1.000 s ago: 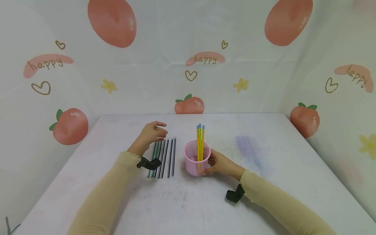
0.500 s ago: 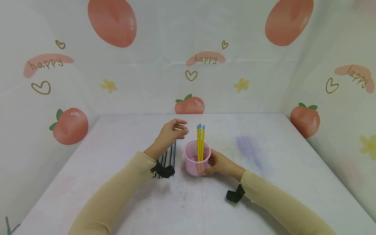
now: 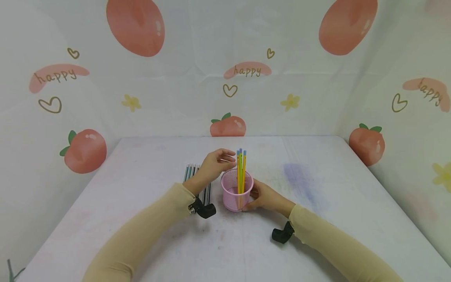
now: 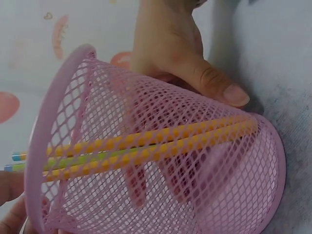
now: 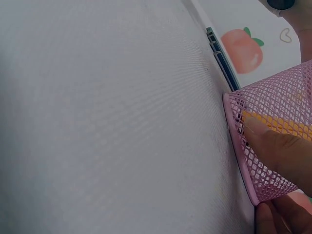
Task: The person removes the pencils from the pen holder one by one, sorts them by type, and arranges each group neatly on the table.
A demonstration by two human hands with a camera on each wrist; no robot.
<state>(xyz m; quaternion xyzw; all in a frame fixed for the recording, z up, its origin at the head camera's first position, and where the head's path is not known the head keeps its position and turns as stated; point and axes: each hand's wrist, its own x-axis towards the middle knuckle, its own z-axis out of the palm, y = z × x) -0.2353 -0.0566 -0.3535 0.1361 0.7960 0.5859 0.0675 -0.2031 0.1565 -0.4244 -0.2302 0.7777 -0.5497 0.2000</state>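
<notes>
A pink mesh pencil cup (image 3: 228,199) stands upright on the table, with yellow and green pencils (image 3: 241,172) leaning inside it. My right hand (image 3: 269,199) grips the cup low on its right side, the thumb along the mesh and the other fingers behind it. Beside the pencils' upper ends is my left hand (image 3: 214,165), fingers loosely bent and holding nothing that I can see. In the left wrist view, its fingertips (image 4: 12,214) show near the rim. Several dark and green pencils (image 3: 190,170) lie side by side on the table, partly hidden under the left forearm.
The white table (image 3: 225,250) carries a bluish stain right of the cup. A white cloth backdrop (image 3: 176,105) printed with fruit rises along the table's back and sides. Each wrist wears a black camera mount (image 3: 282,235).
My left hand has moved right, from above the row of dark pencils to the pencils standing in the cup. The right hand and the cup have stayed in place.
</notes>
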